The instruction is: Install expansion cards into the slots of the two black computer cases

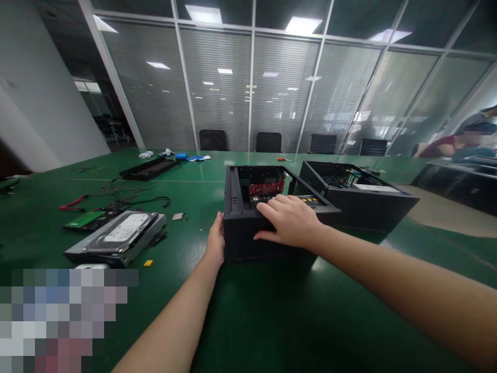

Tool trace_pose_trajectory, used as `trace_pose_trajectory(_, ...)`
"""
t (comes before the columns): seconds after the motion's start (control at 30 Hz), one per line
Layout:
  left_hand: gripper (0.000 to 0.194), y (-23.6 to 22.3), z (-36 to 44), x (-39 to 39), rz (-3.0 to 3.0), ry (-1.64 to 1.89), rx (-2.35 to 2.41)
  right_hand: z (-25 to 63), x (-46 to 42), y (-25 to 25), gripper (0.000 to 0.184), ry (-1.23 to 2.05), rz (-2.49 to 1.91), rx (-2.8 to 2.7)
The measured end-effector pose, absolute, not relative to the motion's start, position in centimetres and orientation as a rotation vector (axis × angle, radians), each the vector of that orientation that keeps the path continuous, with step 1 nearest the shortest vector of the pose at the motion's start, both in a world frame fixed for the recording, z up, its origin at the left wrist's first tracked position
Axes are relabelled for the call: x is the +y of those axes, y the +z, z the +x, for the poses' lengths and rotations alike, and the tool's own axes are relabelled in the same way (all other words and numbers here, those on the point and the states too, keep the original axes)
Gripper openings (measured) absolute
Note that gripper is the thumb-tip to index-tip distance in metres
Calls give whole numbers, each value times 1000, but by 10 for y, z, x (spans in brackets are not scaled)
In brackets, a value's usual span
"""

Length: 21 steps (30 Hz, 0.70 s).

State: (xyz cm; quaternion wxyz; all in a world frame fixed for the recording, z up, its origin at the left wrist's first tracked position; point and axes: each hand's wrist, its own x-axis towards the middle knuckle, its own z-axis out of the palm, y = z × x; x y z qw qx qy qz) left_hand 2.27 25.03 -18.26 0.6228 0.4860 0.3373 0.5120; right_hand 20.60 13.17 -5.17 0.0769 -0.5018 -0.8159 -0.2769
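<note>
A black computer case (267, 238) lies open-side up on the green table in front of me, a red circuit board (267, 189) showing inside it. Against the case's left wall rests my left hand (216, 239), its fingers partly hidden along that side. My right hand (289, 220) hooks over the near rim, with its fingers curled at the inner edge and the thumb pointing along the outer front face. What its fingertips touch inside is hidden. Just right of it stands a second open black case (365, 204) with parts in it.
On the left lie a hard drive (128, 228), a green circuit board (87, 220), red and black cables (75, 203) and a small yellow piece (148, 263). Farther back are a long black panel (149, 168) and an orange screwdriver (284, 159). Another person (446, 146) sits at the far right.
</note>
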Motion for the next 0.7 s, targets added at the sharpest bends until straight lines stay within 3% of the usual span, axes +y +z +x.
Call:
trace_pose_trajectory(0.37,62,-190,27,255,1190,1223,779,240,250,-57,80,-747,-1589,-2395)
trace_pose_trajectory(0.53,60,-202,20,266,1278,1199,872,236,290,-65,83,-806,-1791,-2079)
trace_pose_trajectory(0.7,58,-209,16,273,1384,1220,959,224,302,-73,90,-651,-1967,-1779)
